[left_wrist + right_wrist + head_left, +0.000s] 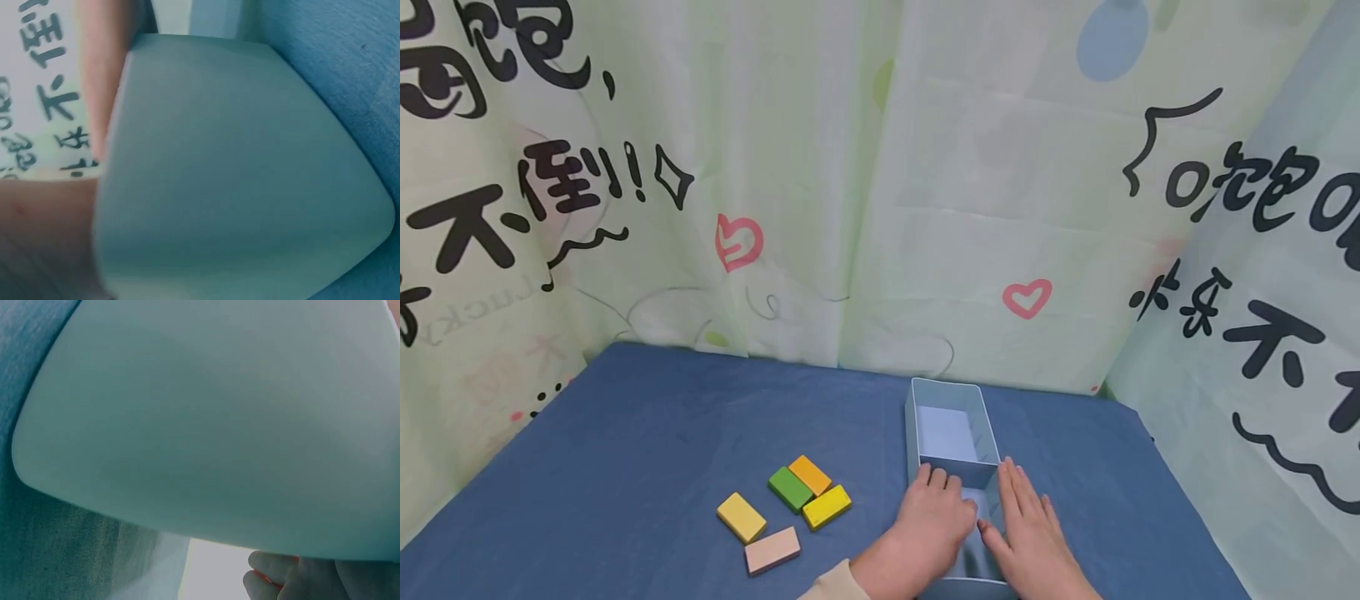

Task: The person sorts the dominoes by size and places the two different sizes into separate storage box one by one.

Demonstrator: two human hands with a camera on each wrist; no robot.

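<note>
A long light blue box (957, 463) stands at the right of the table, a cross wall between its far and near parts. My left hand (928, 521) reaches over its left side with bent fingers, their tips hidden. My right hand (1036, 537) lies along the right rim, fingers straight and thumb over the inside. Pale outer box wall (231, 162) fills most of the left wrist view, with parts of a hand beyond its edge. The right wrist view shows another stretch of box wall (200, 431) and some fingers (281, 575) at the lower right.
Left of the box lie several small blocks: green (791, 489), orange (809, 475), bright yellow (827, 507), pale yellow (742, 517) and pink (772, 551). A blue cloth (647, 450) covers the table. Printed curtains (850, 208) hang behind and at both sides.
</note>
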